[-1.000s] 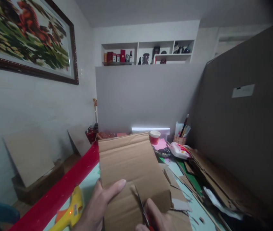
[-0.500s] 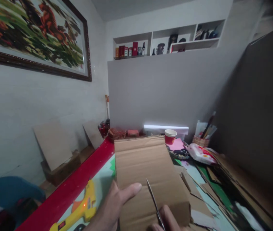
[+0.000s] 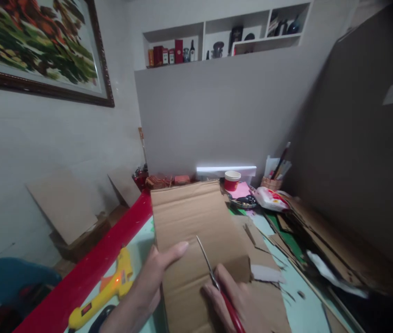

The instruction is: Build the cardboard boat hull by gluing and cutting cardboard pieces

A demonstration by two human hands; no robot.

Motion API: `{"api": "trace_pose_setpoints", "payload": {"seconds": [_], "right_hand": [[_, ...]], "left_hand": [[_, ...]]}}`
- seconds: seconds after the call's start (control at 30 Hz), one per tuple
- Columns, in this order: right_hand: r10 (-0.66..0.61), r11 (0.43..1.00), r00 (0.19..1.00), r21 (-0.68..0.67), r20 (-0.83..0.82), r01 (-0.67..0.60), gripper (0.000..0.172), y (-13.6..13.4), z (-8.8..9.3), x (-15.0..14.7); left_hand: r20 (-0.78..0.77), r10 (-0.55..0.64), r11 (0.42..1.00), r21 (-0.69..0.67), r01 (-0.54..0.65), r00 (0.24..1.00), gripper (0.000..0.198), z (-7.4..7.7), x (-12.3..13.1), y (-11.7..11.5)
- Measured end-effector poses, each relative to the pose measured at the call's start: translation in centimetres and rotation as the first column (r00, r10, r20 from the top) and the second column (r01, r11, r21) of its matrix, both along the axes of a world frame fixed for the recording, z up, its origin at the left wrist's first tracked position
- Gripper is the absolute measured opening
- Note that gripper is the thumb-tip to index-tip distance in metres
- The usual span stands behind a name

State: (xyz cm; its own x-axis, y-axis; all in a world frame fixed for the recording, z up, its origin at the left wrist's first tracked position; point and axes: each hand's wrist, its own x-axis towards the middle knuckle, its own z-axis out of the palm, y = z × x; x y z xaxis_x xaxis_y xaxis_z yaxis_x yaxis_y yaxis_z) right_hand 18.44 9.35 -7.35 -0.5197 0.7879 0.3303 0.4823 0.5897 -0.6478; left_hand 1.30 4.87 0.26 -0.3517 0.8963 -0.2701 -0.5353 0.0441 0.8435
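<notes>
A brown corrugated cardboard piece (image 3: 189, 217) tilts up in front of me, a fold running across its far end. My left hand (image 3: 153, 273) grips its left edge, thumb flat on top and fingers hidden behind. In my right hand (image 3: 229, 296) is a pair of red-handled scissors (image 3: 206, 259), blades together. Their tip points away from me over the cardboard's face; I cannot tell whether it touches. Left of my left forearm lies a yellow glue gun (image 3: 108, 291) with a small orange light glowing.
Cardboard scraps (image 3: 264, 240) cover the right of the table, beside longer cardboard strips (image 3: 324, 231). Farther back are a red and white paper cup (image 3: 232, 181), a tray with black items (image 3: 243, 201), a tissue pack (image 3: 271, 199) and a woven pen holder (image 3: 272, 183). A red strip (image 3: 89, 261) edges the table's left.
The view has tilted down and shifted right, so more of my right hand and the scissors' red handle shows. Both hands keep their holds on the cardboard and scissors.
</notes>
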Motion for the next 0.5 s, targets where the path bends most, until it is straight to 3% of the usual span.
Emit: {"api": "trace_pose_setpoints", "payload": {"seconds": [0.17, 0.23, 0.37, 0.5], "right_hand": [[0.097, 0.979, 0.994, -0.178, -0.050, -0.104, 0.026, -1.0, 1.6, 0.5], [0.137, 0.952, 0.983, -0.257, -0.125, -0.165, 0.031, -1.5, 1.7, 0.7], [0.143, 0.877, 0.950, -0.410, -0.278, -0.252, 0.040, -1.9, 1.9, 0.7], [0.054, 0.777, 0.906, -0.552, -0.421, -0.303, 0.049, -2.3, 2.4, 0.1]], "left_hand": [[-0.020, 0.114, 0.993, 0.030, -0.114, 0.993, 0.056, 0.3, -0.8, 0.2], [-0.036, 0.142, 0.990, 0.018, -0.142, 0.989, 0.048, 0.5, -1.1, 0.3], [-0.047, 0.174, 0.985, -0.008, -0.174, 0.984, 0.036, 0.6, -1.3, 0.4], [-0.077, 0.215, 0.976, -0.005, -0.216, 0.974, 0.041, 0.5, -1.3, 0.3]]}}
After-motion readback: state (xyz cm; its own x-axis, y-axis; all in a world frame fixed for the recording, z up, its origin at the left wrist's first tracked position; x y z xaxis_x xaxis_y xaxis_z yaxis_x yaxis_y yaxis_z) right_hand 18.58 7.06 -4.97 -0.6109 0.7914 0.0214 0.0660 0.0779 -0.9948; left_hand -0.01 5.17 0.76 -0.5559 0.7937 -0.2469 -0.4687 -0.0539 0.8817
